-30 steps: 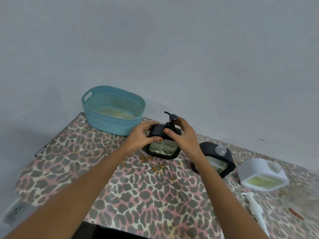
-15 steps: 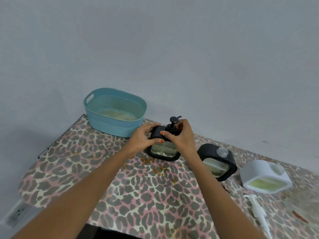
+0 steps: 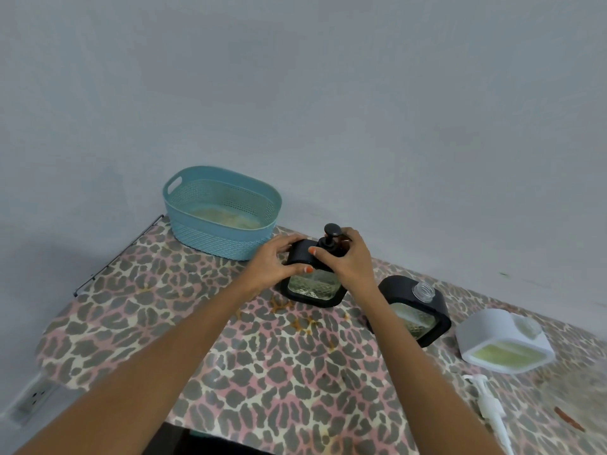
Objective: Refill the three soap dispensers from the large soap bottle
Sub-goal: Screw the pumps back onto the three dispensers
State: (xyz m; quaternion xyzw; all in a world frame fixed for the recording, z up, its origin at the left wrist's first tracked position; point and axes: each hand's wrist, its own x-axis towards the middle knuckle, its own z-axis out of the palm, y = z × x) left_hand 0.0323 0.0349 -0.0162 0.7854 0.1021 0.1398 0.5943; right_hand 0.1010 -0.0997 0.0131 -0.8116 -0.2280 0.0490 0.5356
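Observation:
A black soap dispenser [image 3: 312, 287] with a clear soap window stands on the leopard-print table [image 3: 184, 310]. My left hand [image 3: 274, 262] grips its left shoulder. My right hand [image 3: 348, 259] holds the black pump head [image 3: 331, 236] at its neck. To the right stands a second black dispenser [image 3: 418, 315] with a bare clear threaded neck and no pump. Further right lies a white dispenser [image 3: 504, 344] with yellowish soap, also without a pump. A white pump [image 3: 489, 405] lies loose on the table in front of it. The large soap bottle is not in view.
A teal perforated basket [image 3: 221, 211] sits at the table's back left against the grey wall. A wall socket [image 3: 33, 397] shows below the table's left edge. Small orange stains mark the cloth near the middle.
My right hand has turned the pump head on the black dispenser; its nozzle pointed left, then right, and is now hidden behind the fingers. The camera shifted slightly.

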